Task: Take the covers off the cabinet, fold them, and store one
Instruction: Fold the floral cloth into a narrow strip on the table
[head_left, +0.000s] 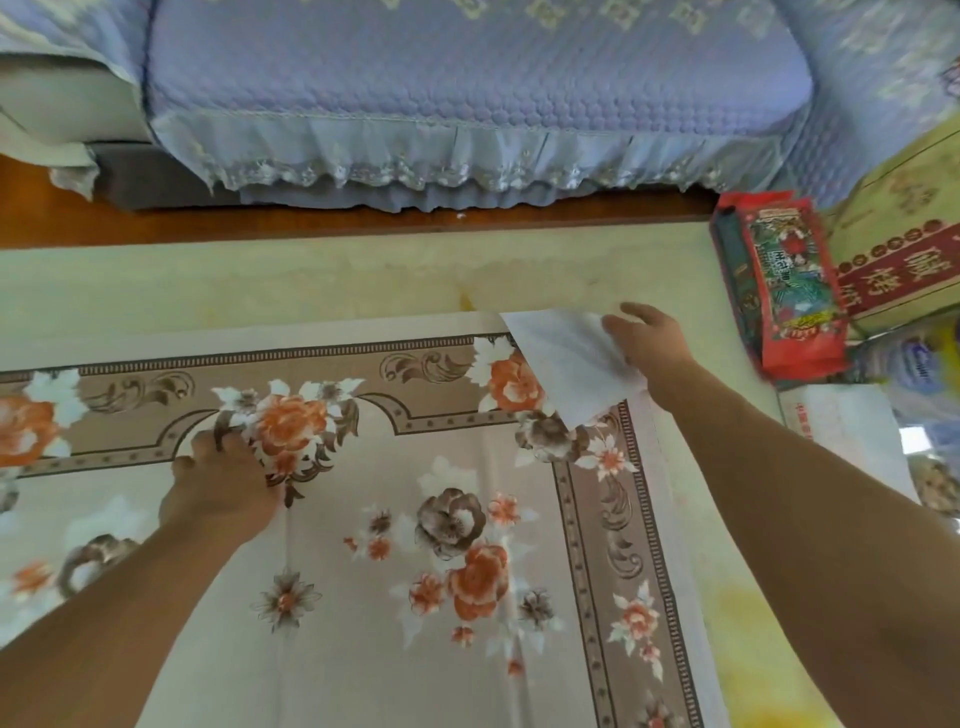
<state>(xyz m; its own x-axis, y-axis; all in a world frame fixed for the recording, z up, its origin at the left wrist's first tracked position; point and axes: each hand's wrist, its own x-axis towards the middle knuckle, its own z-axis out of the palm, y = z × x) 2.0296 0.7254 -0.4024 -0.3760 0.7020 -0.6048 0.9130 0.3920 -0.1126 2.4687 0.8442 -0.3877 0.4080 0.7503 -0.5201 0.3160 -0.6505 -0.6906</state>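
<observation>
Spread flat over a pale cabinet top (311, 280): a beige cover (415, 545) printed with orange and brown flowers and a scrolled border. Far right corner (571, 364) turned back, white underside up. Left hand (223, 488) pressed down on the border, fingers curled and bunching the cloth beneath them. Right hand (649, 343) resting on the turned-back corner, fingers fairly straight (whether pinching an edge, cannot tell). Beyond the cabinet, a sofa (467, 67) under quilted lilac fabric with a lace frill. To the right, a red packet (779, 291) beside a yellow box (904, 228) with red lettering.
</observation>
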